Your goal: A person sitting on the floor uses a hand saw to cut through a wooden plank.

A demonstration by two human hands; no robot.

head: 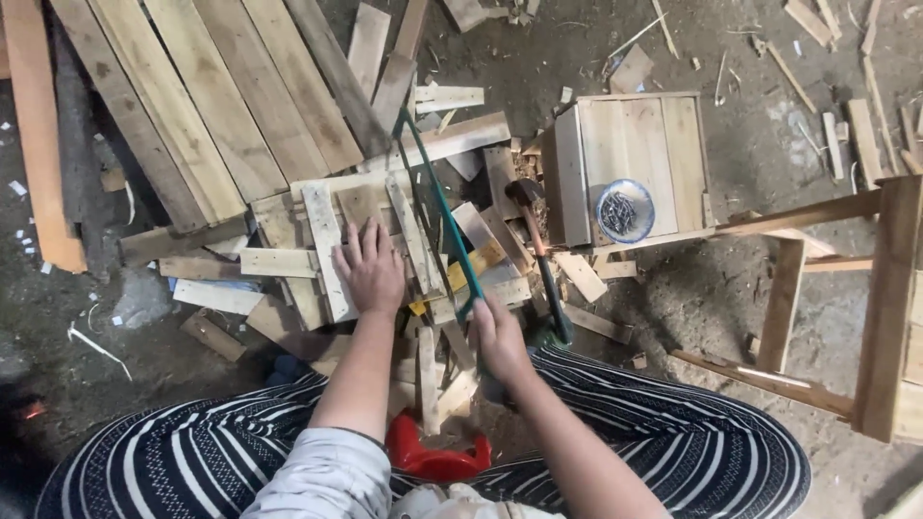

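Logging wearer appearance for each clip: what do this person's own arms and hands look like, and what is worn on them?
Both hands are bare: no gloves, rings or watch show on the left hand or right hand. The left arm has a pale grey sleeve pushed up near the elbow; the right forearm is uncovered.

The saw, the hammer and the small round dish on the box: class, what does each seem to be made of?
Saw: green-painted frame, probably metal, being thin and rigid.
Hammer: dark head, likely steel; reddish shaft turning dark near the grip, material unclear.
Dish: pale with a blue rim, perhaps enamel or ceramic; it holds dark nails.
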